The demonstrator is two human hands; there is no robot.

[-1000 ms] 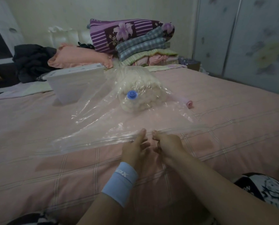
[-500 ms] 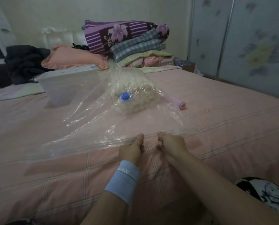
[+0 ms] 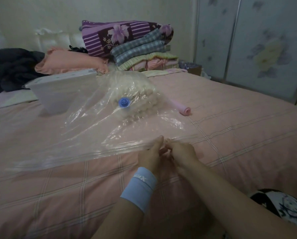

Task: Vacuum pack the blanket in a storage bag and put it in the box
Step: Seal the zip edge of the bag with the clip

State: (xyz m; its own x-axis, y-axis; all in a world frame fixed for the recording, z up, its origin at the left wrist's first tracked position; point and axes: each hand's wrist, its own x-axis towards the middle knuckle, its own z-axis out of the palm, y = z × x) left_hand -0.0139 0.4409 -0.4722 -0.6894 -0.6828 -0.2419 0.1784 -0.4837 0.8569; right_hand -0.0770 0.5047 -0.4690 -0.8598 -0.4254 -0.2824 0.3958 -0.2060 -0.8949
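My left hand (image 3: pixel 152 156), with the pale blue wristband (image 3: pixel 138 188) on it, and my right hand (image 3: pixel 182 152) are close together at the near edge of the clear plastic storage bag (image 3: pixel 96 128). Both are pinched narrow on the zip strip (image 3: pixel 109 150) at the mouth of the bag, thumbs on top. The fingers under the strip I cannot see, so how firm the pinch is I can only guess.

I judge that the step is the closing of the seal. To do it well I should press the two tracks together at this one point, then slide the pinch slowly along the whole strip, to the left and to the right, without jumping — one small gap and the air comes back later. The strip is wavy and lifted from the pink checked bedsheet (image 3: pixel 75 195), so to flatten it first would help.

Further away, the cream fluffy blanket (image 3: pixel 135 99) lies folded inside the bag, at its far end, with the round blue valve (image 3: pixel 124 102) on top. Just left of it stands the white plastic box (image 3: pixel 61 91), touching the bag — its inside is hidden. A small pink tube-like thing (image 3: pixel 183 108) lies on the right; what it is I cannot tell. Whether the left part of the strip is already closed is not clear, because the plastic is blurred there.
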